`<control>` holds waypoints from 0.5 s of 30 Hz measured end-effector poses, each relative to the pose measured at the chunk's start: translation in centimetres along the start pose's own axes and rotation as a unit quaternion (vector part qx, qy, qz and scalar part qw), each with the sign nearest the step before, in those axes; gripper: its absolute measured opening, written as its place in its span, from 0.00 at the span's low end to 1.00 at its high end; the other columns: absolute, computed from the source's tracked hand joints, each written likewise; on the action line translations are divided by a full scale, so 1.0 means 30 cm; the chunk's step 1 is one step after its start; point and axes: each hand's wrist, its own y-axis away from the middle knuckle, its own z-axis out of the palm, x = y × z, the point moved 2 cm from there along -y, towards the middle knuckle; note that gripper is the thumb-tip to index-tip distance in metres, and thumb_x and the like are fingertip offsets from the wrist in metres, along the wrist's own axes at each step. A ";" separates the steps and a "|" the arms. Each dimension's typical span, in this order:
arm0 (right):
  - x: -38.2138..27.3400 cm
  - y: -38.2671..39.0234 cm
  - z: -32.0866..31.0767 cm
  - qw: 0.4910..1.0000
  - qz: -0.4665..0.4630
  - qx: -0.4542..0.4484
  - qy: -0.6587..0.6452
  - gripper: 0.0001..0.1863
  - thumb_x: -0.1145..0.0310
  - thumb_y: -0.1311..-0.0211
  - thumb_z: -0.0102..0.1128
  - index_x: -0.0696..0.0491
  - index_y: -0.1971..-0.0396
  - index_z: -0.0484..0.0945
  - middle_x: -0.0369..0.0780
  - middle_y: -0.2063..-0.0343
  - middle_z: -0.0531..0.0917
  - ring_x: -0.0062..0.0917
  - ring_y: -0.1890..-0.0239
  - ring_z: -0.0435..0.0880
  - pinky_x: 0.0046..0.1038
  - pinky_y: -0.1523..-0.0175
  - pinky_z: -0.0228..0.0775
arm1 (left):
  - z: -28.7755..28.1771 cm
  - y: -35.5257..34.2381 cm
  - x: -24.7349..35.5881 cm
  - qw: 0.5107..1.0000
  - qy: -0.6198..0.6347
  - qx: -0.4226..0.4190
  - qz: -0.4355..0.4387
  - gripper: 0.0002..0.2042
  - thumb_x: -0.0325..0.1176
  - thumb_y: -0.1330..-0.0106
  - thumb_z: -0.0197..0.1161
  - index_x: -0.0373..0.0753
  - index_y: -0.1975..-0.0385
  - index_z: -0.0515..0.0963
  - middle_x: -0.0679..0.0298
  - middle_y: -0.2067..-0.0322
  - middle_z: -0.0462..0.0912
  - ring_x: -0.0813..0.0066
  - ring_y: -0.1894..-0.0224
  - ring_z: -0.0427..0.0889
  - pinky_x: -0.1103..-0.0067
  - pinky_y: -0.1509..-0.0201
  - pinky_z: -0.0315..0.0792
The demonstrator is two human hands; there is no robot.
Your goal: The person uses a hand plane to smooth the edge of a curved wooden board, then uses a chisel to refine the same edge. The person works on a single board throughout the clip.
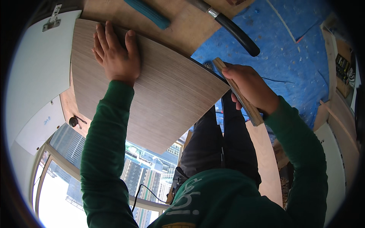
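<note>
My left hand (117, 57) lies flat near the far left corner of a wood-grain panel (163, 91), fingers spread on its surface. In my right hand (251, 85) is a narrow wooden block (243, 99), gripped along its length with the thumb on its near face. The block is tilted, its upper end close to the panel's right edge. Whether it touches that edge I cannot tell. Most of my right fingers are hidden behind the block.
Beyond the panel lie a teal handle (150, 14) and a black-handled tool (237, 34). A blue sheet (289, 64) covers the floor at right. A white board with a metal hinge (51, 24) stands left, near a small black object (73, 121). A window (57, 182) is at lower left.
</note>
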 end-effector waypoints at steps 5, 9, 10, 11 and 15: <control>0.029 0.025 -0.006 0.998 0.054 0.019 -0.031 0.22 0.52 0.23 0.49 0.59 0.56 0.76 0.37 0.79 0.74 0.20 0.82 0.79 0.25 0.80 0.77 | -0.004 -0.005 -0.003 1.000 0.007 -0.008 -0.003 0.38 0.61 0.24 0.47 0.38 0.24 0.60 0.48 0.22 0.56 0.45 0.19 0.49 0.47 0.18 0.39; 0.032 0.058 -0.013 0.996 0.093 0.006 -0.012 0.22 0.52 0.23 0.47 0.58 0.55 0.76 0.38 0.77 0.73 0.21 0.80 0.80 0.28 0.78 0.78 | 0.003 -0.002 -0.007 1.000 0.006 -0.006 -0.005 0.38 0.61 0.24 0.48 0.38 0.24 0.61 0.48 0.22 0.57 0.45 0.19 0.49 0.48 0.18 0.39; 0.025 0.046 -0.014 0.998 0.066 -0.002 -0.018 0.22 0.52 0.22 0.47 0.58 0.54 0.76 0.37 0.78 0.73 0.21 0.80 0.80 0.28 0.78 0.78 | 0.004 -0.002 -0.007 1.000 0.006 -0.008 -0.006 0.38 0.61 0.24 0.48 0.38 0.24 0.61 0.48 0.22 0.56 0.45 0.19 0.49 0.48 0.18 0.39; 0.018 0.016 -0.009 0.997 0.073 0.001 -0.018 0.22 0.52 0.22 0.47 0.58 0.53 0.76 0.37 0.78 0.73 0.21 0.80 0.80 0.28 0.78 0.78 | 0.003 -0.001 -0.007 1.000 0.005 -0.010 -0.007 0.38 0.61 0.24 0.48 0.38 0.24 0.61 0.48 0.22 0.56 0.45 0.19 0.49 0.48 0.18 0.39; 0.002 -0.031 -0.002 0.999 0.050 -0.001 -0.005 0.22 0.52 0.22 0.46 0.58 0.51 0.76 0.37 0.79 0.73 0.22 0.81 0.80 0.28 0.79 0.77 | -0.005 -0.006 -0.004 1.000 0.007 -0.011 -0.009 0.38 0.60 0.24 0.48 0.38 0.24 0.61 0.47 0.22 0.56 0.44 0.19 0.49 0.48 0.18 0.39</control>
